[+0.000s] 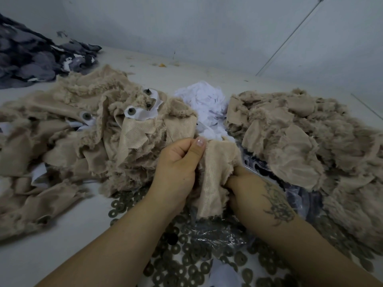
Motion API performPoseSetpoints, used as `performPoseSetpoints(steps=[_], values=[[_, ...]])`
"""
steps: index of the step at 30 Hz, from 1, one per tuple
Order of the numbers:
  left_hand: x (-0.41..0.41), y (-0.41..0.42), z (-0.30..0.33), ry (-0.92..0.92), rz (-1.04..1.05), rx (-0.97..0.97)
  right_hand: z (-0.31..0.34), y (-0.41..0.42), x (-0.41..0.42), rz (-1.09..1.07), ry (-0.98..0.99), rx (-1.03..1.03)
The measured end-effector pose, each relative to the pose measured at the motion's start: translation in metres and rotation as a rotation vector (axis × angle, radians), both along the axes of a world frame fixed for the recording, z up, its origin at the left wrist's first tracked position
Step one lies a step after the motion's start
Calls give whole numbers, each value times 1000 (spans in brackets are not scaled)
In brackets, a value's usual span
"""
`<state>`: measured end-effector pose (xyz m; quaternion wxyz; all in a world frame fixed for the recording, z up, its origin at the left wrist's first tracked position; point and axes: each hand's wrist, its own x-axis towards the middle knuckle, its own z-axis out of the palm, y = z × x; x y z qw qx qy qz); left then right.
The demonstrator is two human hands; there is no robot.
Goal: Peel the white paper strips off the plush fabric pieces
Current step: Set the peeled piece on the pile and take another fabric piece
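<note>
A beige plush fabric piece point(215, 175) hangs between both hands, backing side toward me. My left hand point(178, 164) pinches its upper left edge with thumb against curled fingers. My right hand point(248, 189) grips the piece's right edge from underneath, its fingers partly hidden by the cloth. No paper strip shows on the held piece. A pile of plush pieces point(99, 129) lies at the left, some carrying white paper strips point(145, 113) and round grey eye parts. Another plush pile point(306, 146) without visible paper lies at the right.
Crumpled white paper scraps point(205, 104) are heaped at the back centre. Several small round dark washers point(186, 251) and a clear plastic bag point(219, 235) cover the table in front of me. Dark grey fabric point(31, 56) is piled at the far left against the wall.
</note>
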<state>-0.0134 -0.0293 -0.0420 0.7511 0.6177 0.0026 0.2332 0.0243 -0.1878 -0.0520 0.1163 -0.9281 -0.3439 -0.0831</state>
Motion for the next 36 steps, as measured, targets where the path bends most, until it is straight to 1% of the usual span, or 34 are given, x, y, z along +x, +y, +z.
performPoseSetpoints(steps=[2, 3, 5, 6, 8, 12, 14, 15, 18, 21, 22, 23, 25, 28, 33, 36], values=[[0, 1, 0, -4, -1, -5, 12, 1, -1, -44, 129, 175], [0, 2, 0, -7, 0, -3, 14, 0, -1, -79, 189, 306], [0, 2, 1, -11, 5, 10, 20, 0, 0, -134, 414, 609], [0, 1, 0, -13, 5, 19, 22, 2, -2, -148, 525, 722], [1, 0, 0, -16, 2, 34, 24, 5, -4, -126, 622, 841], [1, -1, 0, -24, -23, 45, 26, 3, -3, -63, 720, 917], [1, -2, 1, -27, -23, 56, 24, 3, -1, -71, 719, 902], [1, -2, 1, -27, -22, 60, 22, 2, 0, -80, 688, 883], [0, -3, 2, -28, -19, 71, 21, 0, 1, -105, 590, 760], [0, -3, 1, -29, -22, 74, 23, -1, 0, -102, 596, 577], [-1, -3, 1, -29, -24, 74, 23, -1, -1, -101, 590, 541], [-1, -4, 1, -28, -26, 75, 23, -1, -1, -102, 590, 551], [0, -4, 1, -27, -30, 75, 23, 2, 0, -114, 670, 699], [0, -5, 0, -27, -34, 76, 24, 5, -2, -152, 878, 965], [-1, -6, 0, -32, -62, 95, 21, 7, -4, -145, 925, 1153], [-1, -6, -1, -38, -88, 100, 24, 9, -5, -118, 1090, 1369]])
